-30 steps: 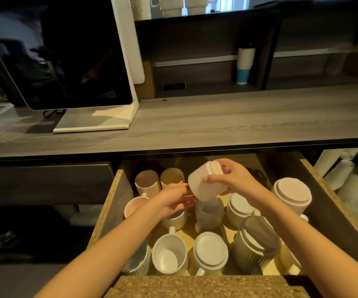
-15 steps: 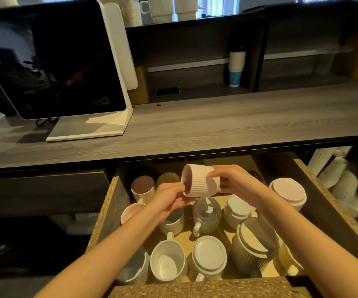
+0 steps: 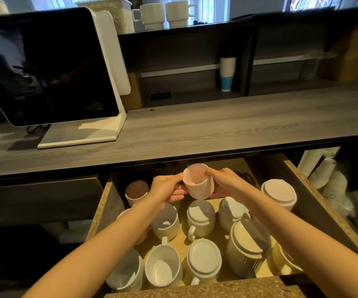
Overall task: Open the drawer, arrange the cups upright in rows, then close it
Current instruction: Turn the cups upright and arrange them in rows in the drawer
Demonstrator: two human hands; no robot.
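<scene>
The drawer (image 3: 100,207) stands pulled out below the counter, filled with several white ribbed cups. Above its back part I hold one white ribbed cup (image 3: 199,183), nearly upright with its mouth tilted toward me. My left hand (image 3: 169,188) grips its left side near the handle, and my right hand (image 3: 225,183) holds its right side. Upright cups (image 3: 163,265) stand at the front left and back left. Upside-down cups (image 3: 203,255) fill the middle and right, bases showing.
A grey wooden counter (image 3: 216,125) overhangs the drawer's back. A screen on a white stand (image 3: 51,67) sits at its left; a paper cup stack (image 3: 227,74) stands on the shelf behind. More paper cup stacks (image 3: 324,175) lean right of the drawer.
The cup in my hands has turned from upside down, through lying sideways, to mouth up. Both hands have stayed on it above the drawer's back.
</scene>
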